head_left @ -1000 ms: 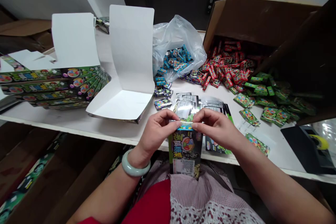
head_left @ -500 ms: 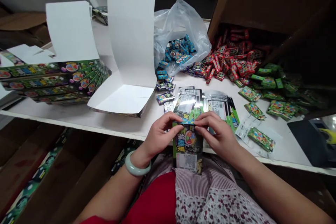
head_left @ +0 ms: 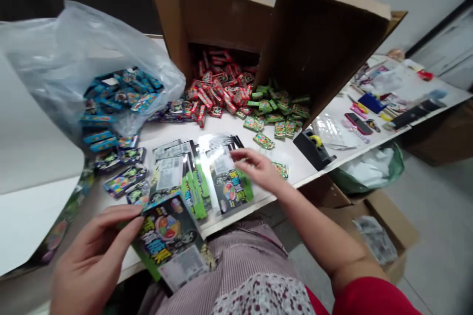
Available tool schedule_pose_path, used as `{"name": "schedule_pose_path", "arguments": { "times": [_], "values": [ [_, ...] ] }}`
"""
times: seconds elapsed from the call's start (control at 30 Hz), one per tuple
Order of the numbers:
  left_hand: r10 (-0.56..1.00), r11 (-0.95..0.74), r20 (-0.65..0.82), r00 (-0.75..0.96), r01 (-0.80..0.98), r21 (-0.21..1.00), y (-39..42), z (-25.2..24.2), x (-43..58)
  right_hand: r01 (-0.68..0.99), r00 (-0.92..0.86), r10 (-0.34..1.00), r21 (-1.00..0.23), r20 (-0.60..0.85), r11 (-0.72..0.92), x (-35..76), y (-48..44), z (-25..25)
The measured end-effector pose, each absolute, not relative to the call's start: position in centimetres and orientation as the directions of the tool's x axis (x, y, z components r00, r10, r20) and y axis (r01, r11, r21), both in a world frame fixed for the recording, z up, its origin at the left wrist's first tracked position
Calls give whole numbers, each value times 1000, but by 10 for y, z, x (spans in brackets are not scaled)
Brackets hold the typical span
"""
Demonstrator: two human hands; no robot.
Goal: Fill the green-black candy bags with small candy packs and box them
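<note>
My left hand pinches the upper left corner of a dark printed candy bag held over the table's front edge. Beyond it, two overlapping stacks of flat printed bags lie side by side: the left stack and the right stack. My right hand is at the upper right of the right stack, its fingers apart over the top bag with nothing held. Small purple-black packets lie left of the stacks, and green packets lie behind my right hand.
Blue packets spill from a clear plastic bag. Red packets spill from a cardboard box. At the left stands an open white carton. A tape dispenser and a phone are at the right.
The view has swung right. My right hand has let go of the held bag and moved to the right stack. My left hand still holds the bag, now tilted.
</note>
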State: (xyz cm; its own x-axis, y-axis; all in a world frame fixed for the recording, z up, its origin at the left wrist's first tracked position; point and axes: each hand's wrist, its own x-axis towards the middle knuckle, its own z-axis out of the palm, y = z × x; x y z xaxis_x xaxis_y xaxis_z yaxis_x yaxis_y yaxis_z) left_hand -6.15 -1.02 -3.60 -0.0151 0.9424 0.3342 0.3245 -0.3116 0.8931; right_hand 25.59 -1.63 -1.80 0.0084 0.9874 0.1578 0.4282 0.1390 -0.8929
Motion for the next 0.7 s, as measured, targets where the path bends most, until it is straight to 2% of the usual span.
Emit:
{"name": "schedule_pose_path", "arguments": {
  "times": [0.07,0.1,0.17,0.27,0.47,0.57,0.63,0.7],
  "values": [
    [953,-268,297,-56,292,918,-6,-38,-58,653,329,942,-736,60,-181,310,-16,-29],
    [960,-244,272,-70,273,931,-4,-38,-55,672,384,922,-698,44,-247,332,-16,-34],
    [966,-215,245,-79,275,937,-3,-35,-49,691,449,894,-641,17,-335,362,-16,-44],
    [969,-207,237,-75,286,936,-2,-31,-41,679,477,878,-627,-20,-383,374,-14,-58],
    [967,-227,250,-52,273,935,-5,-27,-38,572,464,882,-732,-81,-369,380,-21,-69],
    [969,-247,246,39,257,934,-4,-27,-38,475,412,901,-812,-136,-339,380,-31,-53],
    [944,-329,308,120,244,912,-3,-25,-35,415,319,937,-868,-139,-271,362,-33,-31],
    [908,-412,379,181,210,887,-5,-21,-30,328,121,989,-937,-87,-122,327,-30,-3]
  ]
}}
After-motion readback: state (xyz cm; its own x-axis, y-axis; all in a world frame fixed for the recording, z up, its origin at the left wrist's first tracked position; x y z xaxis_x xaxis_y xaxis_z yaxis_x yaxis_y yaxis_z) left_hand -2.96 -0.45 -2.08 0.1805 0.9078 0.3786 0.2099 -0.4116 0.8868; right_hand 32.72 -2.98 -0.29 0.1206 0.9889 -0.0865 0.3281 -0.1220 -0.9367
